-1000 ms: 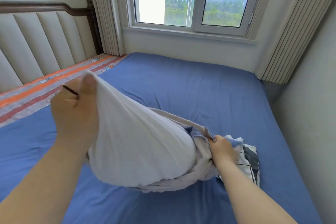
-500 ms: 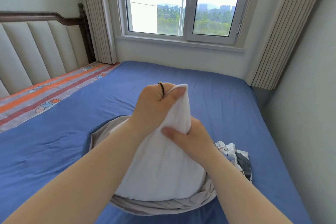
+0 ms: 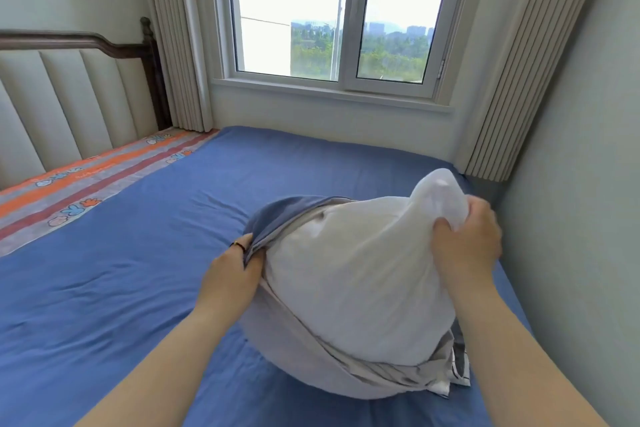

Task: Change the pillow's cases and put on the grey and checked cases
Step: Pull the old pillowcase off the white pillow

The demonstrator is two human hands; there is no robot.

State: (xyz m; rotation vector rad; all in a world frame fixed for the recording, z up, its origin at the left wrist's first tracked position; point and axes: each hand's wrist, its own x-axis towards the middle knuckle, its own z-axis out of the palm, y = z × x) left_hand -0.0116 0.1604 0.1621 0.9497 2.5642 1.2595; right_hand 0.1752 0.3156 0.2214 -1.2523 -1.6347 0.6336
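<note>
A white pillow (image 3: pixel 356 274) lies on the blue bed sheet (image 3: pixel 138 253), its lower half inside a grey case (image 3: pixel 311 357) with a blue inner side. My right hand (image 3: pixel 467 243) grips the pillow's bare upper corner at the right. My left hand (image 3: pixel 232 277) pinches the open edge of the grey case on the pillow's left side. A checked case (image 3: pixel 457 374) peeks out from under the pillow at the lower right, mostly hidden.
A padded headboard (image 3: pixel 69 107) with a dark wooden rail stands at the left, above an orange striped sheet (image 3: pixel 86 177). A window (image 3: pixel 339 17) with curtains is behind the bed. A wall (image 3: pixel 571 218) runs close along the bed's right side.
My left hand let go of the pillow's top corner and moved down to the case's edge. My right hand took the corner and carried it to the right.
</note>
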